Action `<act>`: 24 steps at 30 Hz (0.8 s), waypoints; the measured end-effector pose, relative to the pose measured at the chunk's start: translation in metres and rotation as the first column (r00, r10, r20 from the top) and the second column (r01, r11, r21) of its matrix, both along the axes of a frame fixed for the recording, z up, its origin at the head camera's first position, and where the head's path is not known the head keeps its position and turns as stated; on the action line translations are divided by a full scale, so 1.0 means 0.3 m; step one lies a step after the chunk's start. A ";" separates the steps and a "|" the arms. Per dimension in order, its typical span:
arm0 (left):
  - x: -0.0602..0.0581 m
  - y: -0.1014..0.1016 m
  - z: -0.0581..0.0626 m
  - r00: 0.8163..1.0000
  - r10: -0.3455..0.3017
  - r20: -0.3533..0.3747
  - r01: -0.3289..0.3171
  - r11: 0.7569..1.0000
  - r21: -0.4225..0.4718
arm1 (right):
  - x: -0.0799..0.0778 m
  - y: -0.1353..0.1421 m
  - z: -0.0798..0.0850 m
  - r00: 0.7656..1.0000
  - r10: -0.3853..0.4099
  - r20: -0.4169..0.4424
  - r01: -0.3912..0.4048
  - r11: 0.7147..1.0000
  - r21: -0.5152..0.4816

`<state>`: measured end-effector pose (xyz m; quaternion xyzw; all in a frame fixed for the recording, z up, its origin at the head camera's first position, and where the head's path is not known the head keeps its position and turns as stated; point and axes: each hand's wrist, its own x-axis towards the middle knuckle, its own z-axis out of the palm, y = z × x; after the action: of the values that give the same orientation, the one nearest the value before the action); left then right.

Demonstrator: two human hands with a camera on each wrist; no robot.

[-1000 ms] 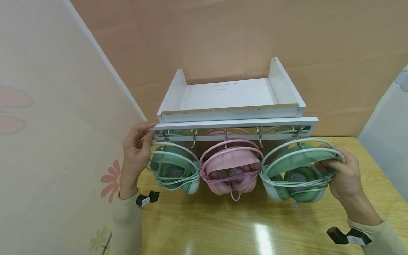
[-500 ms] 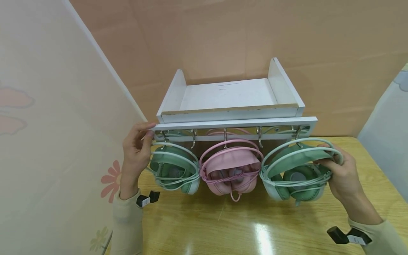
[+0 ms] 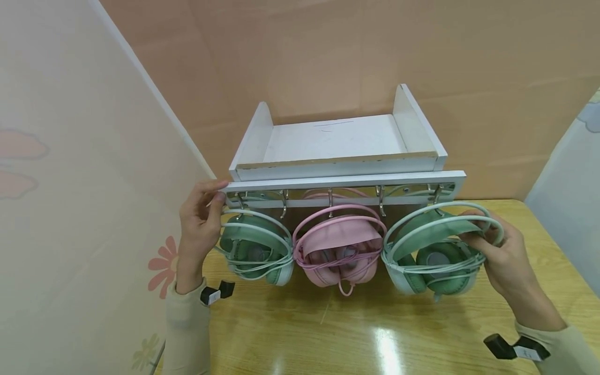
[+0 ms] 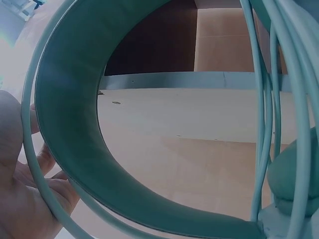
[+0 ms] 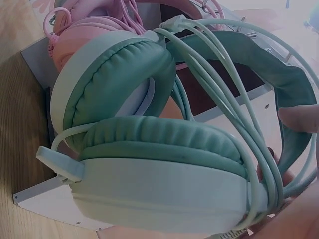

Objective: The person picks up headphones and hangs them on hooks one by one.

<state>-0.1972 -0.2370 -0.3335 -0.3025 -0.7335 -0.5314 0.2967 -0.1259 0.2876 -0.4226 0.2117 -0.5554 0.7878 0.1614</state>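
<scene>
My left hand [image 3: 199, 224] pinches the left end of a white hook rail [image 3: 347, 180] between thumb and fingers. Under it hangs a pair of green headphones [image 3: 255, 234], whose padded band [image 4: 65, 99] fills much of the left wrist view. Pink headphones [image 3: 344, 234] hang from the middle hook. At the right end, my right hand [image 3: 508, 260] grips the headband of a second green pair [image 3: 428, 234], thumb inside the band. This band sits at the rightmost hook [image 3: 439, 200]. In the right wrist view its ear cups [image 5: 159, 184] and bundled cable [image 5: 234, 94] show close up.
Behind the rail stands a white open shelf [image 3: 337, 138] with raised sides, against a brown backdrop [image 3: 328, 52]. Two hooks between the headphones, one of them a double hook [image 3: 381, 200], carry nothing. Below lies a wooden table [image 3: 337, 333]; a pale flowered panel [image 3: 94, 208] rises at left.
My right hand and the right side of the green headphones it grips have shifted slightly left. The left hand and the other headphones stay nearly still.
</scene>
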 end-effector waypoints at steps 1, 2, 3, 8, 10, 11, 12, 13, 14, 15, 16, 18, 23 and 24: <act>0.000 0.000 0.000 1.000 0.000 0.000 0.000 1.000 0.002 | 0.003 0.002 0.002 1.000 0.007 -0.001 -0.007 1.000 0.014; -0.001 -0.001 -0.001 1.000 -0.001 0.000 0.001 1.000 0.004 | 0.006 0.004 0.004 1.000 0.013 -0.001 -0.013 1.000 0.027; -0.001 -0.001 -0.001 1.000 -0.002 0.000 0.002 1.000 0.007 | 0.010 0.006 0.007 1.000 0.014 0.004 -0.015 0.999 0.039; -0.003 -0.002 -0.002 1.000 0.003 -0.001 -0.003 1.000 0.008 | 0.033 0.021 0.013 1.000 -0.002 0.027 0.000 0.995 0.102; -0.003 -0.002 -0.002 1.000 0.005 -0.001 -0.005 1.000 0.004 | 0.039 0.031 0.011 1.000 -0.002 0.020 0.000 0.994 0.111; -0.002 -0.002 -0.003 1.000 0.006 0.000 -0.006 1.000 0.002 | 0.042 0.036 0.009 1.000 -0.002 0.019 0.000 0.994 0.112; -0.001 -0.001 -0.003 1.000 0.007 0.002 -0.007 1.000 0.002 | 0.045 0.043 0.006 1.000 0.011 0.007 -0.011 0.995 0.103; 0.000 -0.001 -0.003 1.000 0.007 0.005 -0.008 1.000 0.002 | 0.047 0.051 0.002 1.000 0.021 -0.007 -0.020 0.995 0.094; 0.001 -0.001 -0.003 1.000 0.008 0.008 -0.009 1.000 0.003 | 0.048 0.059 -0.001 1.000 0.026 -0.015 -0.024 0.996 0.088; 0.002 -0.001 -0.004 1.000 0.011 0.014 -0.011 1.000 0.005 | 0.050 0.066 -0.004 0.999 0.031 -0.023 -0.028 0.995 0.093; 0.004 -0.001 -0.004 1.000 0.014 0.019 -0.014 1.000 0.005 | 0.052 0.075 -0.007 0.999 0.040 -0.033 -0.037 0.995 0.098; 0.006 0.000 -0.003 0.999 0.018 0.032 -0.018 1.000 0.004 | 0.053 0.093 -0.009 0.997 0.058 -0.052 -0.051 0.992 0.112; 0.013 -0.006 0.003 0.998 0.045 0.052 -0.045 0.999 -0.012 | 0.057 0.134 0.002 0.996 0.057 -0.072 -0.044 0.984 0.170; 0.015 -0.010 0.006 0.997 0.051 0.059 -0.050 0.999 -0.019 | 0.060 0.141 0.007 0.997 0.049 -0.065 -0.036 0.982 0.187</act>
<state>-0.1926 -0.2399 -0.3319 -0.2705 -0.7541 -0.5260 0.2855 -0.1080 0.3299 -0.4206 0.2646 -0.6159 0.7281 0.1432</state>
